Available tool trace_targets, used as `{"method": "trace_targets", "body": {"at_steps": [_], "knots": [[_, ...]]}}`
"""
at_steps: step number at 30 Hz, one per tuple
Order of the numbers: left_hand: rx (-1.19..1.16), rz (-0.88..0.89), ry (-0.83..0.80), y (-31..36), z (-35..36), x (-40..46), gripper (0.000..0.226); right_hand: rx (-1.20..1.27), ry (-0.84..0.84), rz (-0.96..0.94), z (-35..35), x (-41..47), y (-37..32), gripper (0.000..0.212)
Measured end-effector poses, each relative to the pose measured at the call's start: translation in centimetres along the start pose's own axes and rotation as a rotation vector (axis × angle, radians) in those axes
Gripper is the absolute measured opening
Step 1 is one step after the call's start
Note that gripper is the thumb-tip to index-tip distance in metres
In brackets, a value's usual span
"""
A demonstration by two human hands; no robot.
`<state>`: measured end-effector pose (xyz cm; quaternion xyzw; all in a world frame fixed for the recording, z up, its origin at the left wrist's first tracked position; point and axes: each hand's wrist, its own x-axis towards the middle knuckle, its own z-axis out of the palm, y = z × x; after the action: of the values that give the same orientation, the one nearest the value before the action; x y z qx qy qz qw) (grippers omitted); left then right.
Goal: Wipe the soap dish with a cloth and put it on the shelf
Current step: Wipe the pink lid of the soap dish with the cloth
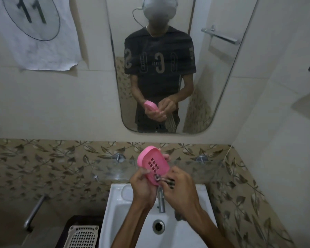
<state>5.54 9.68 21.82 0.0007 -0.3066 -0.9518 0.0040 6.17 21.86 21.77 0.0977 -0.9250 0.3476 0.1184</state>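
A person stands at a white sink (115,212) in a bathroom, seen from their own head looking down. Their left hand (142,187) grips a pink oval soap dish (153,164) from below, fingers curled round its far edge, holding it tilted in the air above the sink so that its inside, with a grid of small drain holes, faces the viewer. Their right hand (180,187) is close beside it, fingers curled round a checked, dark and light cloth (161,179), which is pressed against the lower end of the dish. The two hands are together, almost touching. Just behind the dish, a clear glass shelf (195,167) runs along the wall, fixed by metal mounts against a band of leaf-patterned tiles (43,158). A chrome tap (161,201) rises from the sink's rear edge, directly under the hands, and the drain (158,226) lies below it. Above, a mirror (200,77) reflects the person in a dark printed shirt holding the pink dish. A white sheet of paper (34,33) marked "11" hangs on the wall to the left. A white perforated basket (81,236) sits low on the left of the sink.
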Motion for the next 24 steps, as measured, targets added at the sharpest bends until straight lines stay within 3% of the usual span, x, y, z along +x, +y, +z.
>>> {"method": "trace_targets", "body": {"at_steps": [4,8,12,16,19,24], "knots": [[-0.026,0.006,-0.044,-0.3,0.0,-0.2,0.048,-0.012,0.074,0.047,-0.2,0.4,0.6,0.003],[-0.03,-0.016,0.023,-0.2,-0.4,-0.3,0.051,0.007,-0.011,-0.022,-0.3,-0.1,0.2,0.003],[0.004,0.026,-0.05,0.3,0.6,-0.4,0.052,0.04,0.139,-0.027,-0.6,0.6,0.3,0.011],[0.012,-0.008,-0.015,0.5,0.3,-0.4,0.054,0.148,0.089,-0.043,0.2,-0.5,-0.1,0.016],[0.0,0.01,-0.038,0.1,0.7,-0.8,0.052,0.187,0.235,0.003,-0.1,0.1,0.4,0.02],[-0.01,-0.006,-0.045,0.5,0.7,-0.6,0.056,0.235,0.205,-0.078,0.4,-0.6,-0.3,0.029]]}}
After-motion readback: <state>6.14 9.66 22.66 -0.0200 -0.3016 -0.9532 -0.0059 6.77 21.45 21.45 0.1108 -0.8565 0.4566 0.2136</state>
